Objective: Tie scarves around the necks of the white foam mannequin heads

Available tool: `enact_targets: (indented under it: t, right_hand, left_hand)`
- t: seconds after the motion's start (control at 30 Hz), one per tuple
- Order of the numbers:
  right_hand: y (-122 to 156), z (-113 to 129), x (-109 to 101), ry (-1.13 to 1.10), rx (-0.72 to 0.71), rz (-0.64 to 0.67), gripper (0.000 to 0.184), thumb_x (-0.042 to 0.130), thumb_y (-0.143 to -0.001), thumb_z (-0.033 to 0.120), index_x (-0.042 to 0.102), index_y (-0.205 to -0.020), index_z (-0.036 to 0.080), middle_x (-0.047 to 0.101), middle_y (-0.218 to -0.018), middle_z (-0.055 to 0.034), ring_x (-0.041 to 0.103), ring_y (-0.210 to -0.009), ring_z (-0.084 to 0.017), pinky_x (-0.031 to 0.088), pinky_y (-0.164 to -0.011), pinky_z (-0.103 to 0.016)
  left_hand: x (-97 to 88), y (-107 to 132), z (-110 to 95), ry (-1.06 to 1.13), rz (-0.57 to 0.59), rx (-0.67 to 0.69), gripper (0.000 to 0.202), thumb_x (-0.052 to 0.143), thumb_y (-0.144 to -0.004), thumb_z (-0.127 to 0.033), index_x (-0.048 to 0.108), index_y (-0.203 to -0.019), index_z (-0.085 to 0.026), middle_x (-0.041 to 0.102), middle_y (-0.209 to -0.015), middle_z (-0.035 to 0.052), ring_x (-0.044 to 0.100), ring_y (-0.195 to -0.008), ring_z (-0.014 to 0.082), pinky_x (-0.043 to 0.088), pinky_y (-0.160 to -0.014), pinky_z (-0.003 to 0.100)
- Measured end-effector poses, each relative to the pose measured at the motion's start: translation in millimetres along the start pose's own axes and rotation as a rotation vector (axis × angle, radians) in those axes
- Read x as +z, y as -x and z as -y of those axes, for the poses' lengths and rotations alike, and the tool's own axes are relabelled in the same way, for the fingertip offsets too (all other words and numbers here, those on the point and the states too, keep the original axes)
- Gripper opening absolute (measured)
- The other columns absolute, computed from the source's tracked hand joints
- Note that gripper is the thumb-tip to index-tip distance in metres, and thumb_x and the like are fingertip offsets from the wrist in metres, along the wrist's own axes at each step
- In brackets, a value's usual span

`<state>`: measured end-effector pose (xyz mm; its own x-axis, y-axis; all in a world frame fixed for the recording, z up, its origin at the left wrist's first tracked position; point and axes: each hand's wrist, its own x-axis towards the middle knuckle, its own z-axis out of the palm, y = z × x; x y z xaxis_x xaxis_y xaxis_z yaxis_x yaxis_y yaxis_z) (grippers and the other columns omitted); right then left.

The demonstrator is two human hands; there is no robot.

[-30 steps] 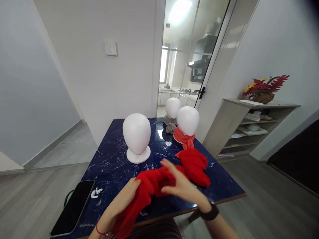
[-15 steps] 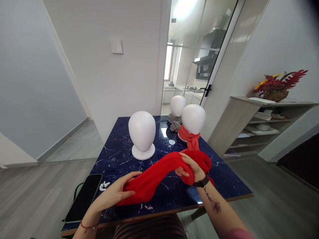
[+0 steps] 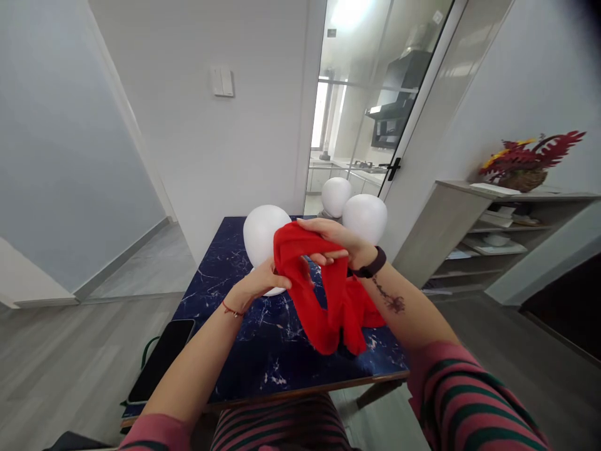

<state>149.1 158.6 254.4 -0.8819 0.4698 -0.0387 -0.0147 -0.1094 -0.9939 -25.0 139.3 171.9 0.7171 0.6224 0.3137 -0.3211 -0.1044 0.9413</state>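
Presently I read both hands closed on the red scarf (image 3: pixel 328 294) — left hand (image 3: pixel 260 282) gripping its near side, right hand (image 3: pixel 333 241) pinching the top — raised above the tabletop (image 3: pixel 225 275). Draping over the bare white head form (image 3: pixel 260 235) is not yet done.

I see a dark blue marbled table (image 3: pixel 220 313) beneath the hands. A black phone (image 3: pixel 162 360) lies flat on its near edge, left of the hands. Three white mannequin heads stand beyond the hands: one (image 3: pixel 259 233) directly behind them, two (image 3: pixel 366 217) (image 3: pixel 337 195) farther back to the right. A wooden shelf (image 3: pixel 474 207) with a red flower arrangement (image 3: pixel 528 164) stands well right of the hands.
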Motion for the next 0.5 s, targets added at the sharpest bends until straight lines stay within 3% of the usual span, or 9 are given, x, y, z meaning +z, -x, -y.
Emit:
enact_targets:
  t: [0.1, 0.17, 0.27, 0.33, 0.4, 0.5]
  right_hand:
    - [-5, 10, -9, 0.015, -0.004, -0.043, 0.050, 0.038, -0.094, 0.041, 0.054, -0.059, 0.011, 0.055, -0.041, 0.0007, 0.028, -0.023, 0.000, 0.036, -0.031, -0.010]
    - [-2, 8, -19, -0.020, -0.056, -0.101, 0.040, 0.045, -0.092, 0.040, 0.055, -0.065, 0.011, 0.054, -0.040, 0.0034, 0.026, -0.023, 0.001, 0.035, -0.032, -0.009]
    - [13, -3, -39, -0.032, -0.119, -0.089, 0.034, 0.058, -0.082, 0.045, 0.057, -0.075, 0.012, 0.054, -0.040, 0.0056, 0.029, -0.023, -0.001, 0.029, -0.027, -0.010]
    - [26, -11, -52, 0.046, -0.008, 0.041, 0.037, 0.067, -0.074, 0.047, 0.059, -0.077, 0.011, 0.058, -0.043, 0.0030, 0.035, -0.024, -0.003, 0.028, -0.026, -0.012]
    - [40, -15, -62, 0.123, 0.095, 0.144, 0.038, 0.072, -0.068, 0.045, 0.061, -0.076, 0.010, 0.059, -0.045, 0.0014, 0.039, -0.026, -0.004, 0.032, -0.028, -0.013]
    - [57, -6, -74, 0.087, -0.069, -0.031, 0.035, 0.065, -0.074, 0.048, 0.059, -0.070, 0.014, 0.048, -0.035, 0.0076, 0.034, -0.024, -0.002, 0.035, -0.034, -0.013]
  left_hand:
    - [-5.0, 0, 2, 0.133, 0.136, -0.055, 0.043, 0.074, -0.065, -0.044, 0.066, -0.094, -0.013, 0.069, -0.067, 0.0067, 0.063, -0.061, 0.0192, 0.048, -0.067, 0.033]
    - [-12.1, 8, 5, 0.194, 0.114, -0.024, 0.032, 0.069, -0.071, -0.041, 0.068, -0.084, -0.012, 0.059, -0.044, 0.0003, 0.053, -0.039, 0.0118, 0.045, -0.056, 0.028]
    - [-26.4, 26, 1, 0.288, -0.043, 0.134, 0.024, 0.061, -0.079, -0.037, 0.068, -0.075, -0.014, 0.035, -0.025, -0.0095, 0.024, -0.020, 0.0032, 0.036, -0.042, 0.021]
    - [-35.0, 37, -10, 0.330, -0.202, 0.243, 0.025, 0.054, -0.084, -0.033, 0.067, -0.070, -0.016, 0.024, -0.022, -0.0124, 0.015, -0.017, 0.0013, 0.032, -0.037, 0.018]
    - [-40.2, 46, -25, 0.339, -0.340, 0.310, 0.031, 0.046, -0.089, -0.028, 0.065, -0.067, -0.017, 0.021, -0.021, -0.0127, 0.014, -0.017, 0.0011, 0.032, -0.036, 0.017]
    - [-40.8, 54, -45, 0.255, -0.361, 0.261, 0.031, 0.046, -0.088, -0.025, 0.064, -0.065, -0.015, 0.033, -0.023, -0.0088, 0.027, -0.018, 0.0036, 0.037, -0.039, 0.019]
